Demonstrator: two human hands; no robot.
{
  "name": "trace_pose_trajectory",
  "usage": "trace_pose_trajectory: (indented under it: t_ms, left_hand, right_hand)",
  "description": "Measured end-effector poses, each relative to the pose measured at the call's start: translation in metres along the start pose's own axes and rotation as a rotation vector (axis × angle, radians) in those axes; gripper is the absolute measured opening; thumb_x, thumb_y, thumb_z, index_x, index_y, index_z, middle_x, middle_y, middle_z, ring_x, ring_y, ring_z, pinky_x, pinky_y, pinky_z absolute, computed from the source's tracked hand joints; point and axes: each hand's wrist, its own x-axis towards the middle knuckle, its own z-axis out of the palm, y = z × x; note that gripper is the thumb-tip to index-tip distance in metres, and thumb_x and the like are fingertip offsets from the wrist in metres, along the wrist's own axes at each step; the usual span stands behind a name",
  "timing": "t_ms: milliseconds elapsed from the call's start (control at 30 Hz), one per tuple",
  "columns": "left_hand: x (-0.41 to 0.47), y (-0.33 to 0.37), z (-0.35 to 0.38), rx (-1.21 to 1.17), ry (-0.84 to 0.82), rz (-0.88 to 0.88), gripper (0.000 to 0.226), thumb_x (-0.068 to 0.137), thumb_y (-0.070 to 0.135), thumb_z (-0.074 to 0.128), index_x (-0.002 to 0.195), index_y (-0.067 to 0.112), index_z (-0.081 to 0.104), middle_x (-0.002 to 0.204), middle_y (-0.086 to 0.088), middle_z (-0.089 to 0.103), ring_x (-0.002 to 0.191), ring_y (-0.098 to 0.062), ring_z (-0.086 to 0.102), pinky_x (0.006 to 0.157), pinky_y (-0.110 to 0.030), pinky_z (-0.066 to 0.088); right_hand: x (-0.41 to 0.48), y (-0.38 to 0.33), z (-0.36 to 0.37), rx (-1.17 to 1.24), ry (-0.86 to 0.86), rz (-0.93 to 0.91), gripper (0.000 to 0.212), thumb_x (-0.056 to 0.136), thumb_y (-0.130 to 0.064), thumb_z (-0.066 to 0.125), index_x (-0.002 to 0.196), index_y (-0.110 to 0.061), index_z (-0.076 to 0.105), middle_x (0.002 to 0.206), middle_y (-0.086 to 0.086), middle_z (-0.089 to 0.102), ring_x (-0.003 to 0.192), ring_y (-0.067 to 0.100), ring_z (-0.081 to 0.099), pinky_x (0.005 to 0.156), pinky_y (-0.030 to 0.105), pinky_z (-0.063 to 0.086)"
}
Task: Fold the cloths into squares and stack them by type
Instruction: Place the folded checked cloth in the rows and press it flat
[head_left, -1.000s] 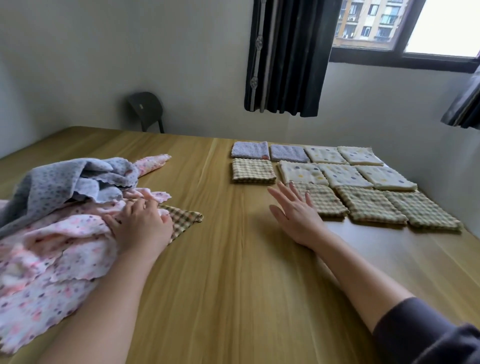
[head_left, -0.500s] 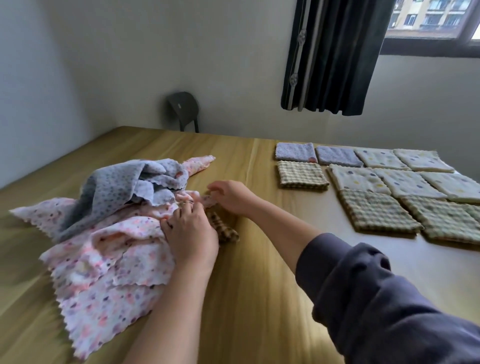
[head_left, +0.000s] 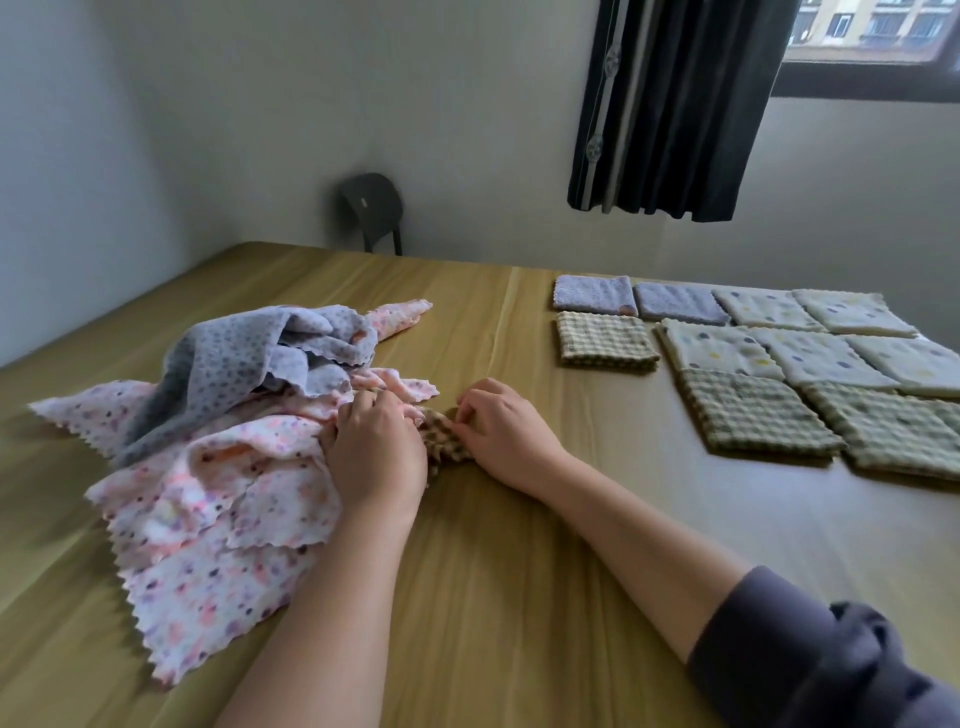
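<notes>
A heap of unfolded cloths lies at the left of the wooden table (head_left: 519, 597): pink dotted cloths (head_left: 218, 519) with a grey dotted cloth (head_left: 234, 358) on top. A brown checked cloth (head_left: 441, 439) pokes out from under the heap's right edge. My left hand (head_left: 374, 452) rests on the pink cloths with its fingers curled into them, beside the checked cloth. My right hand (head_left: 504, 431) pinches the checked cloth's edge. Folded squares lie in rows at the right: lilac (head_left: 592, 293), cream dotted (head_left: 722, 348) and checked (head_left: 602, 340).
A dark chair (head_left: 371, 208) stands against the far wall behind the table. A dark curtain (head_left: 675, 104) hangs beside the window at the upper right. Bare table surface lies between the heap and the folded squares.
My right hand has crossed from beside the folded squares to the heap and taken hold of the checked cloth. My left hand has stayed on the pink cloths. The view has swung left.
</notes>
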Motion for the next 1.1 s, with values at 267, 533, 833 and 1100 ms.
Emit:
trace_pose_trajectory:
  t_ms: [267,533,833,1100]
  left_hand:
    - [0.001,0.002,-0.004,0.168,-0.077,0.025,0.041,0.094,0.024,0.041,0.133,0.013,0.049,0.132,-0.009,0.053,0.121,-0.030,0.045,0.104,-0.047,0.028]
    - [-0.011,0.018,-0.008,0.151,-0.091,0.136,0.026,0.095,0.017,0.042,0.112,0.018,0.062,0.117,-0.009,0.061,0.112,-0.029,0.051,0.089,-0.041,0.037]
    - [-0.006,0.004,-0.015,0.131,-0.042,0.149,0.029,0.094,0.022,0.047,0.116,0.023,0.065,0.131,0.003,0.056,0.122,-0.023,0.046,0.102,-0.043,0.027]
    - [-0.012,0.010,-0.021,0.228,0.021,0.137,0.031,0.097,0.016,0.041,0.115,0.020,0.065,0.114,-0.009,0.059,0.112,-0.030,0.047,0.093,-0.045,0.032]
  right_hand:
    - [-0.050,0.041,-0.037,-0.123,0.044,0.115,0.015,0.096,-0.028,0.047,0.101,-0.020,0.058,0.106,-0.007,0.050,0.110,0.018,0.048,0.087,0.030,0.034]
    - [-0.050,0.002,-0.015,-0.167,0.069,0.085,0.029,0.095,-0.032,0.049,0.122,-0.022,0.058,0.121,0.000,0.054,0.116,0.022,0.046,0.091,0.035,0.034]
    - [-0.059,0.038,-0.042,-0.346,0.172,0.167,0.018,0.092,-0.017,0.045,0.099,-0.019,0.061,0.106,0.000,0.055,0.103,0.022,0.052,0.081,0.035,0.033]
    - [-0.120,0.079,-0.087,-0.418,0.260,0.194,0.019,0.096,-0.026,0.044,0.096,-0.021,0.063,0.101,-0.003,0.058,0.096,0.019,0.056,0.080,0.033,0.033]
